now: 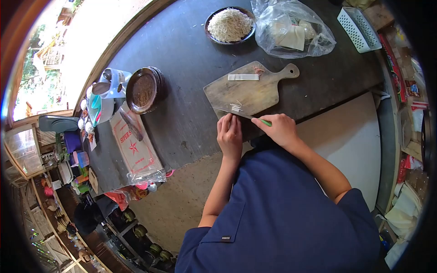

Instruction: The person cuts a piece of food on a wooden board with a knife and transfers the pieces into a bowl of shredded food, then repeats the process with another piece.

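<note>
A wooden cutting board point(255, 93) with a handle lies on the dark table. My right hand point(280, 129) is closed round the green handle of a knife point(243, 116), whose blade reaches left over the board's near edge. My left hand point(230, 133) has its fingers bent and pressed together beside the blade; what they hold, if anything, is hidden. Just beyond the blade lie several thin white strips point(236, 107). Farther up the board rest a flat white piece point(243, 77) and small reddish-brown scraps point(258, 70).
Beyond the board stand a plate of white shreds point(230, 26) and a clear plastic bag point(293, 34) with pale pieces inside. A perforated basket point(358, 29) sits far right. To the left are stacked brown plates point(143, 91), a utensil holder point(114, 84) and a printed cardboard sheet point(136, 145).
</note>
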### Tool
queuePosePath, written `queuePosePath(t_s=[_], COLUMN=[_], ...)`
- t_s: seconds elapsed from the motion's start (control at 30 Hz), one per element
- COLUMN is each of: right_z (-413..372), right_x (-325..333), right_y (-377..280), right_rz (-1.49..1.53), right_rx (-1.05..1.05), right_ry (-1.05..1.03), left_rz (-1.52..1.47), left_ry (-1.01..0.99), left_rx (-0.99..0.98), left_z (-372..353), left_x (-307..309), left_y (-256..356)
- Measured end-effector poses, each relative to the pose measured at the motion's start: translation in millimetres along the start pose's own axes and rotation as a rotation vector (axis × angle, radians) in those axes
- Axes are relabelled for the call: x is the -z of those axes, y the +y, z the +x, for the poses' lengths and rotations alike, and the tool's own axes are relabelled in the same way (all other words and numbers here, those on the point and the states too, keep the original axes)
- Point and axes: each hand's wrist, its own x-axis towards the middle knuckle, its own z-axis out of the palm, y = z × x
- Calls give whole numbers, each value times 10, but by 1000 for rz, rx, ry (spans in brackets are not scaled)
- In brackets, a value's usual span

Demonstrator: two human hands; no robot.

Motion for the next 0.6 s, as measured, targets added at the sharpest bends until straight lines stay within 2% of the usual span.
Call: queuePosePath(t_s=[0.1, 0.17, 0.27, 0.6], right_z=[-109, -186, -25, -73], right_x=[201, 316, -1, 82], right_y=[-65, -49, 63, 3], right_rz=[-17, -43, 18, -12], right_rx=[18, -73, -7, -48], right_ry=[8, -69, -5, -29], left_rz=[14, -1, 7, 5], left_ry=[9, 13, 11, 5], left_rx=[-8, -7, 17, 3], left_z=[-12, -13, -23, -31], left_x=[-19, -34, -31, -27], left_y=[-29, -22, 1, -18])
